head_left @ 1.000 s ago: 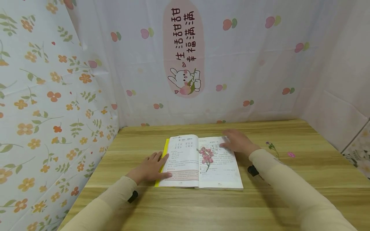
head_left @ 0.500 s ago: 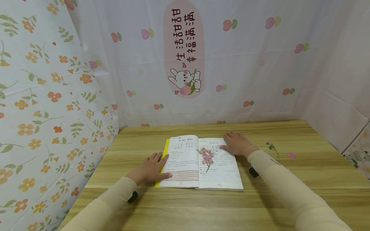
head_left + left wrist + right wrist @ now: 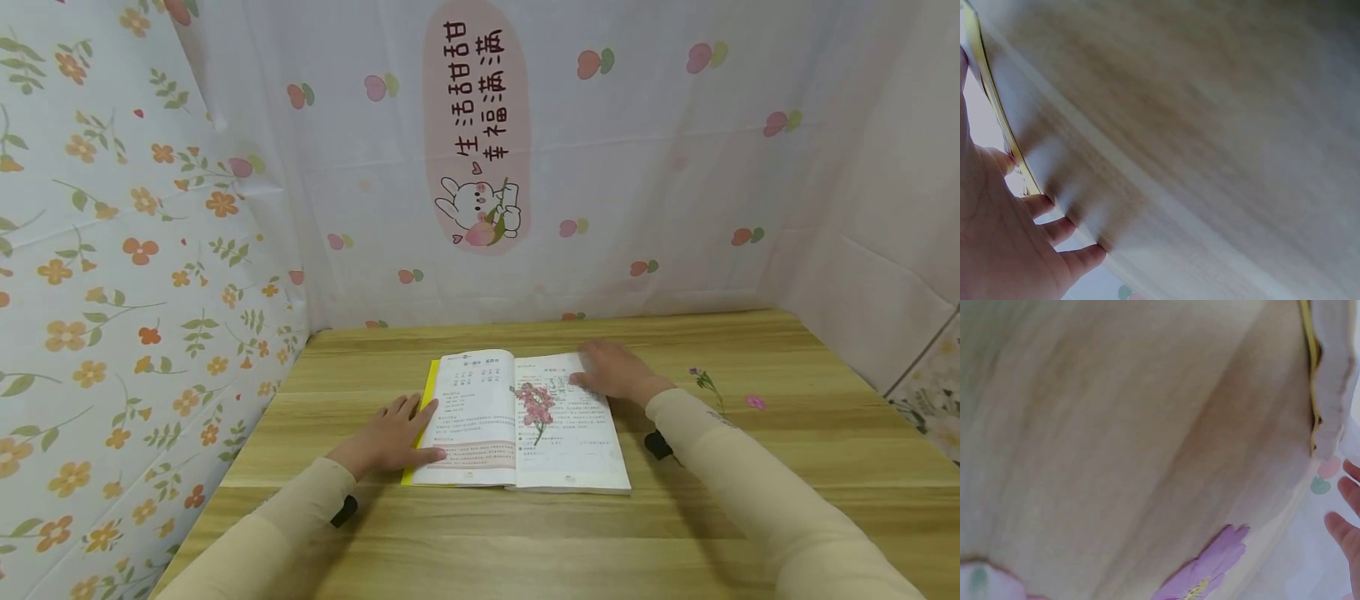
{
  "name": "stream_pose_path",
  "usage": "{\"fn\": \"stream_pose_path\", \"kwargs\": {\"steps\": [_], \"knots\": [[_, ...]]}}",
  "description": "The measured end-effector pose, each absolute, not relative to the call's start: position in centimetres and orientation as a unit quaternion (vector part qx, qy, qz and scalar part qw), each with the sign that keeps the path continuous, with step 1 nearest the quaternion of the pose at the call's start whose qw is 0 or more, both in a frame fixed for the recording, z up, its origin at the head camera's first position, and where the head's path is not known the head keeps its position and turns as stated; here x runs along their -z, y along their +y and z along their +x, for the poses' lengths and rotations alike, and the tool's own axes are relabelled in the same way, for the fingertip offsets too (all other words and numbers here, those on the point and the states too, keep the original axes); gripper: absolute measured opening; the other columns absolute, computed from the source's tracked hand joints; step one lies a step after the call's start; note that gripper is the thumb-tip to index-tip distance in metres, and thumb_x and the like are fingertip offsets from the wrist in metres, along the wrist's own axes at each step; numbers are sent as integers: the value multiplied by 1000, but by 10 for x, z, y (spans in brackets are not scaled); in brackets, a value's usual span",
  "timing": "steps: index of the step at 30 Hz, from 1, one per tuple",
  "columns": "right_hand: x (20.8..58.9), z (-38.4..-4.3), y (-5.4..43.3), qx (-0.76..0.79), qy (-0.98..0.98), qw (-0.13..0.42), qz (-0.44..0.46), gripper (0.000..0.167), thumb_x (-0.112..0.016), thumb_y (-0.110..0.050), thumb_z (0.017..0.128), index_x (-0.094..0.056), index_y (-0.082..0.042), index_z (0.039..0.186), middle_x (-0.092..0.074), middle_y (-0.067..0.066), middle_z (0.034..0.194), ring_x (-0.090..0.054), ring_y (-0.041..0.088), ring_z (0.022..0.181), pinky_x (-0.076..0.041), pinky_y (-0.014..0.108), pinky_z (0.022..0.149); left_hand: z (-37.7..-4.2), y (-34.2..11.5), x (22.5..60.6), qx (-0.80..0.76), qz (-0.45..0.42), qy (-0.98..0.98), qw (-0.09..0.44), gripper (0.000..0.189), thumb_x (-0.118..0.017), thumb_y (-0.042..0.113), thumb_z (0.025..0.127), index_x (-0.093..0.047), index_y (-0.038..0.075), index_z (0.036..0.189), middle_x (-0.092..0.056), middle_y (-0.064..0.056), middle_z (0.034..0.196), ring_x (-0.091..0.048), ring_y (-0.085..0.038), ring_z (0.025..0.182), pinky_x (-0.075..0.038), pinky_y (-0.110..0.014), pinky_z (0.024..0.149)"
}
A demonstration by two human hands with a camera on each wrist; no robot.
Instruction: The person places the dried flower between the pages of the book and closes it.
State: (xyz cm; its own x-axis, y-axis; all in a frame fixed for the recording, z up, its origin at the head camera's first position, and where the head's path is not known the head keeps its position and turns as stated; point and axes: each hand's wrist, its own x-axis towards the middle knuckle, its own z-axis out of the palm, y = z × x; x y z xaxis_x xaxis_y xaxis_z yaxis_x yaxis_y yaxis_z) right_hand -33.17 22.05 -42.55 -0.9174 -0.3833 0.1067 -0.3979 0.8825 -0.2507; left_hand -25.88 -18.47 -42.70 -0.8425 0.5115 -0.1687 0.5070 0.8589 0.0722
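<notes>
An open book [image 3: 465, 417] with a yellow cover edge lies on the wooden table. Across the inner part of its right page is a sprig of pink flowers [image 3: 537, 408] with a green stem. My left hand [image 3: 386, 437] rests at the book's left edge, thumb over the page; the left wrist view shows its fingertips touching the table. At the upper right corner of the book is my right hand [image 3: 617, 372], its thumb over the page and its fingers reaching past the far edge. The right wrist view shows its fingers [image 3: 1341, 528] slightly bent beside the book's edge [image 3: 1334, 381].
To the right of the book lie a thin-stemmed purple flower sprig [image 3: 705, 385] and a single pink blossom [image 3: 755, 402]. A purple flower [image 3: 1204, 565] appears large in the right wrist view. A printed cloth [image 3: 630, 167] hangs behind the table [image 3: 465, 542].
My right hand shifts slightly at the page corner, settling half a second ago and a little blurred now. The left hand, the book and the flowers stay in place.
</notes>
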Motion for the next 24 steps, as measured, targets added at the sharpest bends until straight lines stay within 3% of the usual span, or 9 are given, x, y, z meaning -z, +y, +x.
{"fn": "stream_pose_path", "kwargs": {"steps": [6,16,24], "knots": [[415,-331,219,-251,-952,-5,175,61,-59,-38,98,-47,6,138,-47,27,139,-41,44,129,-33,56,103,-260,-185,427,-9,264,960,90,91,-46,71,89,-27,10,154,-25,-24,153,-25,-43,139,-27,-60,104],[398,-325,226,-473,-871,-95,93,78,-45,-49,101,-17,4,152,-28,34,147,-32,49,132,-31,58,104,-262,-185,431,0,263,961,91,93,-44,73,88,-26,12,155,-24,-22,154,-24,-41,139,-27,-59,105],[392,-311,226,-594,-794,-123,40,76,-41,-43,104,-8,5,152,-30,32,147,-37,45,133,-34,50,105,-262,-185,431,3,260,962,88,93,-44,73,88,-25,13,155,-25,-21,155,-24,-41,140,-27,-59,105]]}}
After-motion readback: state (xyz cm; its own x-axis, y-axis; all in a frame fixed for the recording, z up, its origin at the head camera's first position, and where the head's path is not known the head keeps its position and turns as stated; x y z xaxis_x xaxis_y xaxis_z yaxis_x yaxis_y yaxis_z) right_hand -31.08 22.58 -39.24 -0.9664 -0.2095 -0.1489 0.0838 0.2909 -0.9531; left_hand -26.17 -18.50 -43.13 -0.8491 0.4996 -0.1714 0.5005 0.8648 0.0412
